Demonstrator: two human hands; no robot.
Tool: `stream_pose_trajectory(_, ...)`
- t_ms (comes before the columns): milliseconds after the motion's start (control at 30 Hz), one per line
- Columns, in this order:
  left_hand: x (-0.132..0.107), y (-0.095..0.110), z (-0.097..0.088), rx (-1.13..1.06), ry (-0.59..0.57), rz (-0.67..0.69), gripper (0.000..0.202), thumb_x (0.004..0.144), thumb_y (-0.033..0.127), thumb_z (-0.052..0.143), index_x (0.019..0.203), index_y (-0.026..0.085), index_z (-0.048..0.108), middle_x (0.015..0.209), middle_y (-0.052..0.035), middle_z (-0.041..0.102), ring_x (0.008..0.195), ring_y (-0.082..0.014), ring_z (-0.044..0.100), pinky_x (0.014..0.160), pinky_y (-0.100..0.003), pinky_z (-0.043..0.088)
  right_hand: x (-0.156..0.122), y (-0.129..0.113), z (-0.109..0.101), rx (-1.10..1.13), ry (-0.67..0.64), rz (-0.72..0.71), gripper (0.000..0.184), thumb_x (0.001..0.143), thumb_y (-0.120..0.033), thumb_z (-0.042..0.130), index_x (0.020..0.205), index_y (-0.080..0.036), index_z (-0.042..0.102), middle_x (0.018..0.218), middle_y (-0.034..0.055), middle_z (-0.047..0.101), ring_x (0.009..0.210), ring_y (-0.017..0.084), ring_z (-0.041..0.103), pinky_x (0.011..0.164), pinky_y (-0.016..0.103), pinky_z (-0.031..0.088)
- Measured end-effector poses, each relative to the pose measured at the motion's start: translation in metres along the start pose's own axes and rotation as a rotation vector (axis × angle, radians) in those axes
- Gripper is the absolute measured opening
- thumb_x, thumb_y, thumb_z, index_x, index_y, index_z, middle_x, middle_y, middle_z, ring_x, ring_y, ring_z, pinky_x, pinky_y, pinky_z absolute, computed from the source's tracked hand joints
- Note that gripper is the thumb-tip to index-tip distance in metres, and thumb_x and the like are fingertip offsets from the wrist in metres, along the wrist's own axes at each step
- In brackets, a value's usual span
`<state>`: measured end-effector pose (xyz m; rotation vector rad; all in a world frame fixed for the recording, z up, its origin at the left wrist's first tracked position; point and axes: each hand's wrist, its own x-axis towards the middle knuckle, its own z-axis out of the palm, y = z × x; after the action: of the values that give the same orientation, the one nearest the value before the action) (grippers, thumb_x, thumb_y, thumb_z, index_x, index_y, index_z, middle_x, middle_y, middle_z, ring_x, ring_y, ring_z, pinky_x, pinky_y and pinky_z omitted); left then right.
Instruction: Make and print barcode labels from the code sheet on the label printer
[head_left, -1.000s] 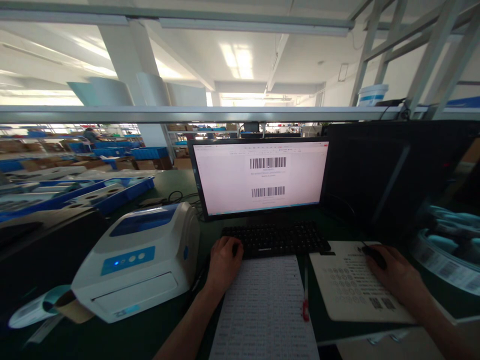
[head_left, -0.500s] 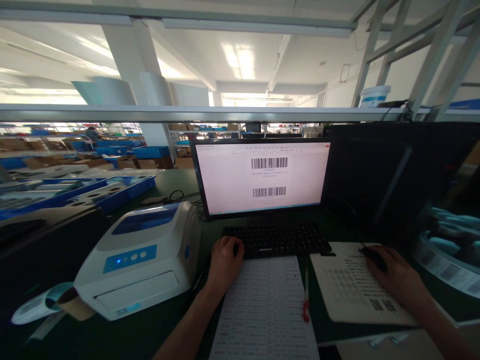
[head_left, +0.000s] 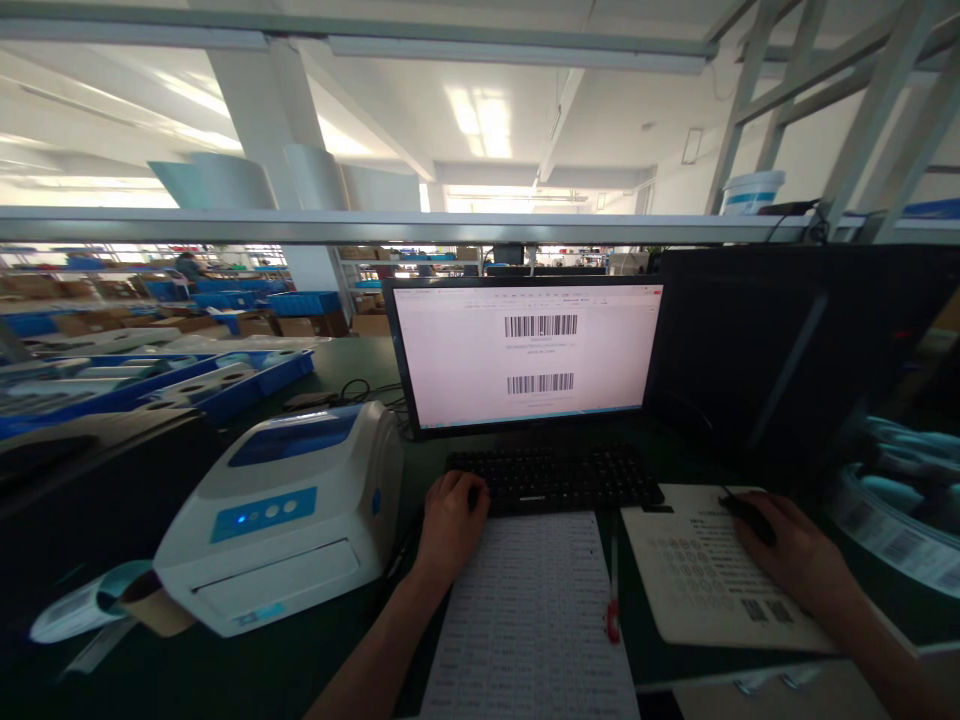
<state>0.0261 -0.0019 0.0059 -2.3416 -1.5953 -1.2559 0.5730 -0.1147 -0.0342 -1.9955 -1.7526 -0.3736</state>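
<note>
My left hand (head_left: pixel 453 520) rests on the left end of a black keyboard (head_left: pixel 562 478), its fingers bent over the keys and the thumb apart from them. It holds nothing that I can see, though the fingertips are partly hidden. My right hand (head_left: pixel 799 550) is wrapped over a black computer mouse (head_left: pixel 750 518) on a printed, pale mouse pad (head_left: pixel 712 570). Behind the keyboard stands a lit monitor (head_left: pixel 525 365) with two barcodes on a white page. A printed sheet of small table rows (head_left: pixel 532 620) lies between my forearms, just below the keyboard.
A white label printer (head_left: pixel 285 520) with a blue light stands at the left, beside a cardboard core (head_left: pixel 157 602). A red-handled tool (head_left: pixel 613 622) lies by the sheet. Label rolls (head_left: pixel 900 520) sit at the right. A metal shelf (head_left: pixel 480 228) crosses above; blue trays (head_left: pixel 255 385) stand left.
The view has shifted very slightly. Both hands stay in the same places, on the keyboard and on the mouse, and the screen still shows the two barcodes.
</note>
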Motion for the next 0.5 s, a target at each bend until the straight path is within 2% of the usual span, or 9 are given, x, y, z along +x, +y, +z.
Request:
stream_pose_trajectory(367,0.0005,-0.0002,0.0010,0.018,0.018,0.006,0.012,0.094,0.014,0.059,0.092,0.022,0.067,0.097,-0.0072,0.067,0.094,-0.0307,0.064,0.091,-0.048,0.051,0.0000,-0.0035,-0.0018,-0.017,-0.019,0.052,0.055,0.095,-0.062,0.046,0.138,-0.031,0.063,0.141,0.0086,0.060,0.110,0.028,0.069,0.092,0.047,0.061)
stream_pose_trajectory(500,0.0007,-0.0011,0.0013,0.017,0.006,0.005,0.011,0.094,0.015,0.059,0.093,0.022,0.067,0.097,-0.0073,0.067,0.095,-0.0311,0.064,0.091,-0.049,0.051,0.0005,-0.0033,-0.0023,-0.002,-0.014,0.031,0.056,0.095,-0.062,0.047,0.137,-0.029,0.064,0.140,0.0101,0.061,0.109,0.029,0.069,0.092,0.047,0.061)
